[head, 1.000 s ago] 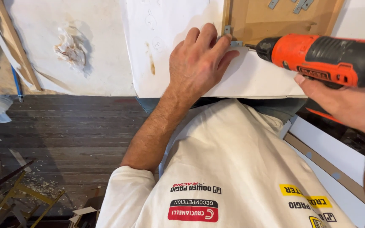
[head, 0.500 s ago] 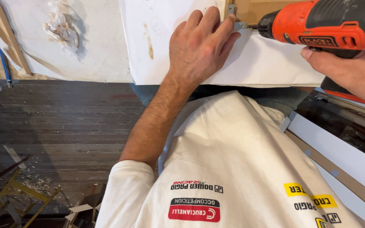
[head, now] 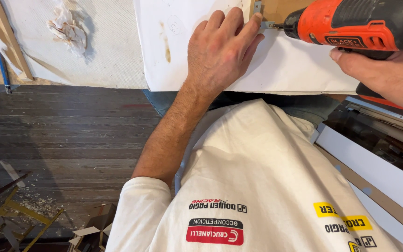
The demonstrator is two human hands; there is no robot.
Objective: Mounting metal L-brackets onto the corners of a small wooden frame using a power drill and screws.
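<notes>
My left hand lies flat on a white sheet covering the worktable, fingertips pressed against a small metal bracket at the edge of a wooden frame. My right hand grips an orange and black cordless drill. The drill's tip points left and meets the bracket beside my left fingertips. Most of the wooden frame is cut off by the top edge of the view.
A crumpled white rag lies on the cloth-covered tabletop at the left. Wooden strips lean at the far left. Dark plank floor below holds sawdust and scraps. White boards lie to my right.
The view has shifted upward, so the frame and drill now sit at the top edge. The drill tip has stayed at the bracket, and my left hand keeps pressing beside it.
</notes>
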